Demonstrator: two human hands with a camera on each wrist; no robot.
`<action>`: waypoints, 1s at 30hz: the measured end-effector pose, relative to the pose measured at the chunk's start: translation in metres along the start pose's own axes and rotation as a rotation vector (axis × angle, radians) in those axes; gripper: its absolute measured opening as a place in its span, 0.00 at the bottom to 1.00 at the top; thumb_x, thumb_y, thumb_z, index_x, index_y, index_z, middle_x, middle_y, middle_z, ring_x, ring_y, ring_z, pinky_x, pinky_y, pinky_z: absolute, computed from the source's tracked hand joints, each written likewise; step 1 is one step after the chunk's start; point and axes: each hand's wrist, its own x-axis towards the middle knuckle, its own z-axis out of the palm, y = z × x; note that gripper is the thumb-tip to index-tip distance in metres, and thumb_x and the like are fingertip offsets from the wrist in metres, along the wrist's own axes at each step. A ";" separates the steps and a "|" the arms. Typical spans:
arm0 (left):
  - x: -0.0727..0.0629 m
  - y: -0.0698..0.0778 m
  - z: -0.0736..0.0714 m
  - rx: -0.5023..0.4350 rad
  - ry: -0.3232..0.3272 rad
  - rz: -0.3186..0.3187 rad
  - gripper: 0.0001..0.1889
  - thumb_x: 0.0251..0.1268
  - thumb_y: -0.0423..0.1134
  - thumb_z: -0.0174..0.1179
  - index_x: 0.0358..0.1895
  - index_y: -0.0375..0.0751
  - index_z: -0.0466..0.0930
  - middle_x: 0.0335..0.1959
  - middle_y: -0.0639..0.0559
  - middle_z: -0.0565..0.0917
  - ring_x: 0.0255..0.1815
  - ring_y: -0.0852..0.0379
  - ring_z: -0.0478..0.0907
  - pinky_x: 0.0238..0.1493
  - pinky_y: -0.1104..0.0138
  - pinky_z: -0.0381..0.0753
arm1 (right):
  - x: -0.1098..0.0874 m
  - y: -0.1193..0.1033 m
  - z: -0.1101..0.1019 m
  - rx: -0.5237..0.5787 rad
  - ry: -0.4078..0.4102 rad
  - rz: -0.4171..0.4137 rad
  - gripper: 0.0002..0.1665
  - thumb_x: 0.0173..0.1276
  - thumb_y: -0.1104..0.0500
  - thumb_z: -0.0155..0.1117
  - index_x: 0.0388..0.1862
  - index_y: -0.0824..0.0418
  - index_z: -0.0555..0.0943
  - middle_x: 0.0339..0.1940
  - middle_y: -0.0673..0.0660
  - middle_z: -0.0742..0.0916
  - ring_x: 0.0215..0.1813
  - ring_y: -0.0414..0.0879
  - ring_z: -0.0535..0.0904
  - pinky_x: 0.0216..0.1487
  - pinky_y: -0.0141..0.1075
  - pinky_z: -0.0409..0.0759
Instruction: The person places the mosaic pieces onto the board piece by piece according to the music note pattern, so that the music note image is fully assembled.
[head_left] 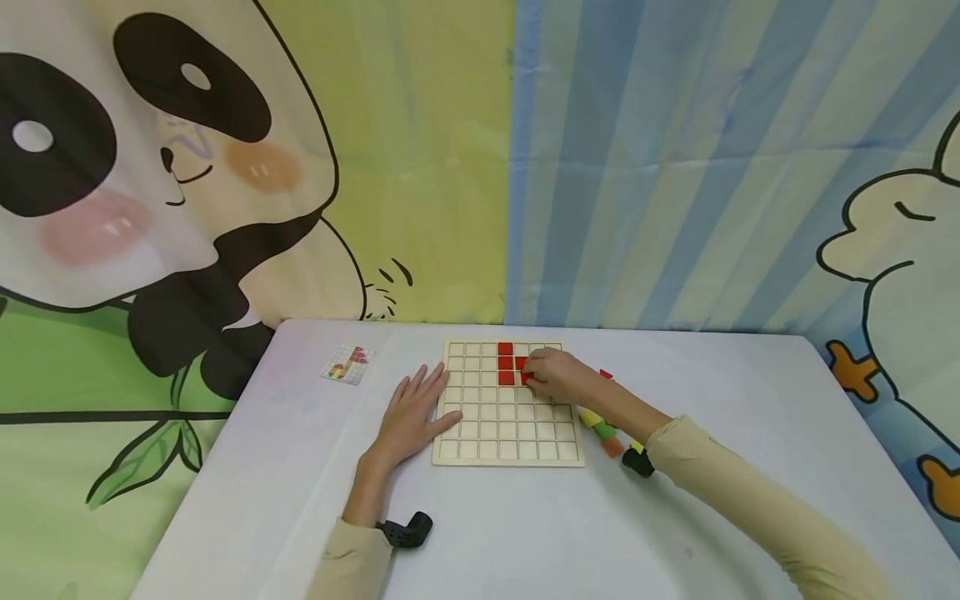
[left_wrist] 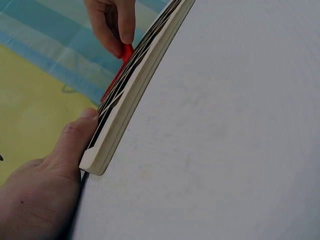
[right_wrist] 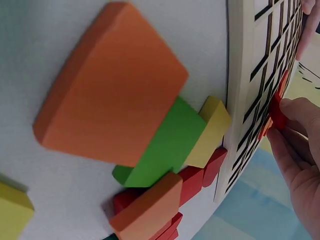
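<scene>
A wooden grid board (head_left: 487,454) with square cells lies on the table. Red square tiles (head_left: 506,363) fill a short column near its top, with more red beside them, partly covered by fingers. My right hand (head_left: 553,375) reaches over the upper right part of the board, thumb and fingertips pinching a red tile (right_wrist: 276,111) at the grid. In the left wrist view this red tile (left_wrist: 127,52) stands tilted under the fingers. My left hand (head_left: 412,414) rests along the board's left edge with fingers spread, its thumb (left_wrist: 75,132) lying over the rim.
Right of the board lie loose blocks: an orange block (right_wrist: 112,90), a green block (right_wrist: 167,142), a yellow block (right_wrist: 210,132) and several red ones. A small card (head_left: 348,364) with a coloured grid pattern lies left of the board. Printed curtains (head_left: 637,167) hang behind the table.
</scene>
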 end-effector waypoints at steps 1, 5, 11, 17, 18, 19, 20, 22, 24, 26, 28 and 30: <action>0.000 0.000 0.000 -0.002 -0.001 0.000 0.44 0.71 0.60 0.62 0.82 0.42 0.58 0.85 0.48 0.57 0.87 0.42 0.46 0.85 0.43 0.41 | 0.000 0.001 0.000 0.001 -0.003 -0.007 0.04 0.68 0.68 0.71 0.40 0.67 0.89 0.41 0.60 0.89 0.45 0.52 0.87 0.46 0.36 0.88; 0.002 0.001 0.001 0.004 0.003 0.009 0.44 0.71 0.60 0.62 0.82 0.42 0.59 0.85 0.48 0.57 0.87 0.41 0.46 0.85 0.43 0.42 | 0.000 0.004 0.002 0.011 -0.003 -0.043 0.05 0.69 0.67 0.70 0.42 0.66 0.88 0.42 0.60 0.90 0.47 0.53 0.87 0.50 0.38 0.88; 0.003 0.003 0.000 -0.001 -0.002 0.021 0.44 0.70 0.60 0.62 0.82 0.41 0.59 0.85 0.47 0.57 0.87 0.41 0.46 0.84 0.42 0.42 | -0.001 0.004 0.001 0.031 0.015 -0.054 0.07 0.68 0.66 0.71 0.44 0.66 0.88 0.43 0.59 0.90 0.48 0.53 0.87 0.52 0.41 0.87; 0.003 0.003 0.000 -0.013 -0.002 0.018 0.44 0.70 0.60 0.62 0.82 0.42 0.58 0.85 0.47 0.57 0.87 0.41 0.46 0.84 0.42 0.42 | -0.003 0.001 0.002 0.010 0.021 -0.021 0.06 0.68 0.65 0.72 0.41 0.65 0.89 0.44 0.58 0.91 0.49 0.53 0.86 0.53 0.41 0.87; 0.003 0.003 0.001 -0.012 -0.002 0.017 0.44 0.70 0.60 0.62 0.82 0.42 0.58 0.85 0.47 0.57 0.87 0.41 0.46 0.85 0.42 0.42 | -0.003 0.001 0.002 -0.011 0.025 -0.010 0.05 0.68 0.64 0.72 0.40 0.64 0.89 0.44 0.58 0.91 0.50 0.53 0.86 0.52 0.40 0.88; 0.003 0.003 0.002 -0.014 0.000 0.019 0.44 0.70 0.60 0.62 0.82 0.42 0.59 0.85 0.47 0.57 0.87 0.41 0.46 0.84 0.42 0.42 | -0.004 0.000 0.002 -0.033 0.027 0.003 0.04 0.68 0.64 0.72 0.39 0.63 0.90 0.46 0.59 0.90 0.50 0.54 0.85 0.50 0.40 0.88; 0.004 0.003 0.002 -0.014 -0.002 0.019 0.44 0.70 0.60 0.62 0.82 0.42 0.58 0.85 0.47 0.57 0.87 0.41 0.46 0.84 0.42 0.42 | -0.006 -0.001 0.001 -0.061 0.029 0.015 0.03 0.68 0.63 0.72 0.38 0.62 0.91 0.47 0.59 0.90 0.52 0.54 0.84 0.50 0.40 0.88; 0.004 0.003 0.003 -0.012 -0.005 0.022 0.44 0.71 0.60 0.62 0.82 0.42 0.58 0.85 0.47 0.57 0.87 0.41 0.46 0.84 0.42 0.42 | -0.009 -0.004 -0.002 -0.114 0.040 0.030 0.03 0.68 0.62 0.73 0.37 0.60 0.91 0.50 0.61 0.89 0.52 0.54 0.83 0.49 0.40 0.88; 0.004 0.004 0.002 -0.006 -0.008 0.022 0.44 0.71 0.60 0.61 0.82 0.42 0.58 0.85 0.47 0.56 0.87 0.41 0.46 0.85 0.43 0.42 | -0.016 -0.006 -0.010 -0.149 0.063 0.036 0.02 0.67 0.63 0.74 0.38 0.59 0.91 0.51 0.62 0.87 0.52 0.55 0.82 0.46 0.40 0.88; 0.004 0.004 0.002 -0.008 -0.005 0.019 0.44 0.71 0.60 0.62 0.82 0.41 0.59 0.85 0.46 0.57 0.87 0.41 0.46 0.84 0.42 0.42 | -0.025 -0.009 -0.021 -0.152 0.085 0.049 0.06 0.65 0.63 0.75 0.41 0.60 0.91 0.51 0.62 0.87 0.53 0.55 0.83 0.45 0.41 0.88; 0.003 0.003 0.000 -0.006 0.001 0.013 0.44 0.70 0.59 0.62 0.82 0.41 0.59 0.85 0.46 0.57 0.87 0.40 0.47 0.84 0.42 0.42 | -0.037 -0.010 -0.034 -0.134 0.098 0.083 0.10 0.64 0.65 0.76 0.44 0.62 0.90 0.50 0.62 0.87 0.52 0.56 0.83 0.43 0.42 0.88; 0.002 0.002 -0.001 -0.001 -0.002 0.004 0.44 0.70 0.59 0.62 0.82 0.41 0.59 0.85 0.46 0.57 0.87 0.40 0.46 0.84 0.42 0.42 | -0.053 -0.010 -0.046 -0.114 0.093 0.143 0.12 0.63 0.65 0.77 0.45 0.63 0.89 0.50 0.61 0.87 0.52 0.56 0.83 0.43 0.42 0.89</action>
